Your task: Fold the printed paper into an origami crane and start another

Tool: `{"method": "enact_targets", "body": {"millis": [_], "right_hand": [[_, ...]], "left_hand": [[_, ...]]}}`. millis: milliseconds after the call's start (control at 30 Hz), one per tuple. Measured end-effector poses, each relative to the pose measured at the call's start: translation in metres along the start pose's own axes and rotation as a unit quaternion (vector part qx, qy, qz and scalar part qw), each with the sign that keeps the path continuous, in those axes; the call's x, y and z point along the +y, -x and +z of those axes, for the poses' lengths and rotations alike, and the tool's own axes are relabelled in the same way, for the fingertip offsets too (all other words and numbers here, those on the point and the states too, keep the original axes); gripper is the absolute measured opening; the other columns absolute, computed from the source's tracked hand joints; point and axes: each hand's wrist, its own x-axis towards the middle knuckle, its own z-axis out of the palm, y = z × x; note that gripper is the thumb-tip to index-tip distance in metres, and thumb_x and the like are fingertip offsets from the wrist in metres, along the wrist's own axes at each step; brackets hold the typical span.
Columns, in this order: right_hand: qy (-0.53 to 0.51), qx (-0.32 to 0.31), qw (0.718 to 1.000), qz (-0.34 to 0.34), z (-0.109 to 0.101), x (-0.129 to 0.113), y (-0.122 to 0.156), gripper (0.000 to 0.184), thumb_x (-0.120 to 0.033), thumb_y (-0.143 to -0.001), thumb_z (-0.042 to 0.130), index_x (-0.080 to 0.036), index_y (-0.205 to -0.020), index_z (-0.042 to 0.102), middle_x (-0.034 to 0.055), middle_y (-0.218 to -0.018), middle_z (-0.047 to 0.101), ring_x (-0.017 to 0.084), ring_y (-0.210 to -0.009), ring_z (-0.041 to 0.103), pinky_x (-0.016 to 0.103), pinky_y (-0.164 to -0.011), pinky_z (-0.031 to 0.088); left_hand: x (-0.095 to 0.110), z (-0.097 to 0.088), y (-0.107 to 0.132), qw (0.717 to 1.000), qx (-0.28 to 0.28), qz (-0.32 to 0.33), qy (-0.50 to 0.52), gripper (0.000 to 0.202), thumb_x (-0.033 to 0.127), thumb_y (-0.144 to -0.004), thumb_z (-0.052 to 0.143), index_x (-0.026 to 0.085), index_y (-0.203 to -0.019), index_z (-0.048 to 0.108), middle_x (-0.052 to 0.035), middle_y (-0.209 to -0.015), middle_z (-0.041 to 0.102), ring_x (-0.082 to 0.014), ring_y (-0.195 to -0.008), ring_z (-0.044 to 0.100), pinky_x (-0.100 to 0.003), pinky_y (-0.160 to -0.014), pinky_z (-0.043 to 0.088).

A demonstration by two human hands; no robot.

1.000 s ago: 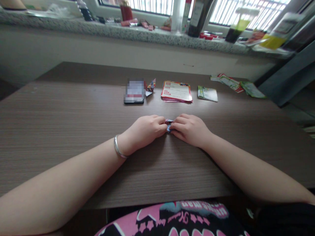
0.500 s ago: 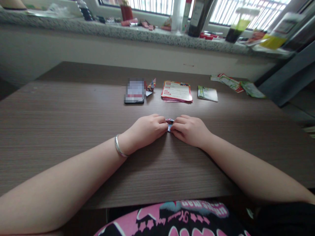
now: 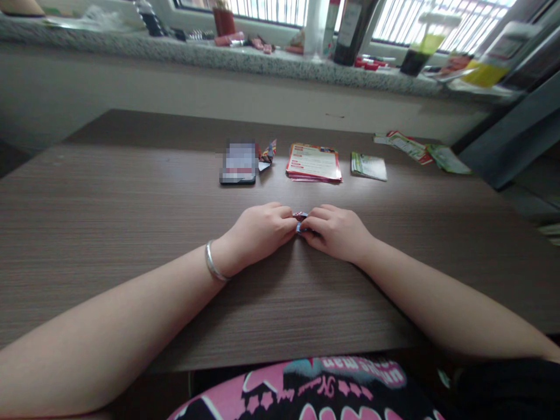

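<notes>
Left hand (image 3: 268,233) and right hand (image 3: 339,233) both pinch small patterned paper piece (image 3: 300,216), frame centre, over table (image 3: 131,210). Fingers hide most of it. Probably best: light, even fingertip pressure, forearms steady, edges aligned before pressing.

At twelve o'clock we face a pale wall (image 3: 219,93) and, above it, a speckled stone windowsill (image 3: 109,44). Daylight reaches us through a window (image 3: 271,9) at twelve and a second window (image 3: 402,29) towards one, over a brown wood-grain table (image 3: 131,204).
</notes>
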Motion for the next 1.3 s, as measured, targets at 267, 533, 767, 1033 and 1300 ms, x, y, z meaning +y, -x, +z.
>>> {"method": "enact_targets", "body": {"millis": [267, 533, 767, 1033, 1300], "right_hand": [[0.016, -0.009, 1.000, -0.005, -0.001, -0.004, 0.000, 0.024, -0.030, -0.096, 0.047, -0.021, -0.091, 0.069, 0.0038, -0.091, 0.069, 0.017, -0.083, 0.057, 0.030, -0.069, 0.037], [-0.074, -0.042, 0.992, 0.096, 0.000, -0.003, -0.005, 0.020, -0.028, -0.091, 0.051, -0.022, -0.089, 0.069, 0.0033, -0.090, 0.068, 0.018, -0.086, 0.059, 0.028, -0.069, 0.038], [-0.128, -0.068, 0.976, 0.163, 0.002, 0.005, -0.007, 0.019, -0.030, -0.089, 0.055, -0.019, -0.081, 0.067, 0.0035, -0.080, 0.066, 0.016, -0.075, 0.056, 0.027, -0.066, 0.036], [-0.131, -0.084, 0.967, 0.203, 0.001, 0.008, -0.008, 0.025, -0.035, -0.088, 0.055, -0.019, -0.069, 0.058, 0.0018, -0.074, 0.064, 0.014, -0.068, 0.053, 0.026, -0.058, 0.031], [-0.133, -0.113, 0.956, 0.238, -0.002, 0.008, -0.012, 0.023, -0.035, -0.087, 0.055, -0.020, -0.070, 0.058, 0.0028, -0.075, 0.067, 0.016, -0.068, 0.055, 0.027, -0.060, 0.032]], "left_hand": [[0.002, -0.004, -0.001, 1.000, -0.001, -0.002, -0.005, 0.029, 0.030, -0.096, 0.047, 0.018, -0.078, 0.066, -0.0037, -0.078, 0.064, -0.0173, -0.071, 0.058, -0.028, -0.062, 0.043], [0.002, -0.007, -0.001, 0.999, -0.046, -0.010, 0.000, 0.026, 0.029, -0.095, 0.049, 0.018, -0.080, 0.068, -0.0041, -0.082, 0.066, -0.0184, -0.076, 0.061, -0.029, -0.066, 0.046], [0.003, -0.014, -0.002, 0.996, -0.078, -0.037, 0.012, 0.024, 0.031, -0.096, 0.048, 0.020, -0.094, 0.069, -0.0028, -0.085, 0.070, -0.0195, -0.078, 0.066, -0.030, -0.066, 0.048], [-0.002, -0.023, 0.000, 0.995, -0.075, 0.064, -0.020, 0.022, 0.020, -0.092, 0.053, 0.023, -0.109, 0.066, -0.0023, -0.092, 0.072, -0.0173, -0.077, 0.068, -0.027, -0.060, 0.046], [-0.001, -0.018, 0.000, 0.994, -0.063, 0.080, -0.041, 0.023, 0.022, -0.095, 0.050, 0.022, -0.111, 0.065, -0.0034, -0.093, 0.070, -0.0171, -0.081, 0.064, -0.028, -0.064, 0.046]]}}
